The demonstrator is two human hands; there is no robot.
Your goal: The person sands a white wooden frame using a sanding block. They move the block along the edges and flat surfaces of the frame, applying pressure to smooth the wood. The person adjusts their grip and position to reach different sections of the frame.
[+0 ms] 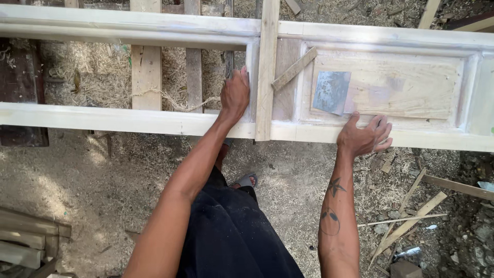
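A pale wooden door frame [128,121] coated in white filler lies flat across the view. My left hand [235,94] grips the frame's cross rail from the open left bay, fingers curled around the rail edge. My right hand [364,137] rests flat on the near rail beside the recessed panel [406,87], fingers spread. A grey metal scraper blade [331,91] lies on the panel just above my right hand. A loose wooden batten [267,67] lies upright across the frame between my hands, and a short stick [294,68] leans beside it.
Wooden support planks [146,67] run under the frame. Sawdust and shavings cover the ground [77,170]. Thin wood offcuts [411,216] lie at the lower right, stacked boards [28,239] at the lower left. My sandalled foot [246,180] stands below the frame.
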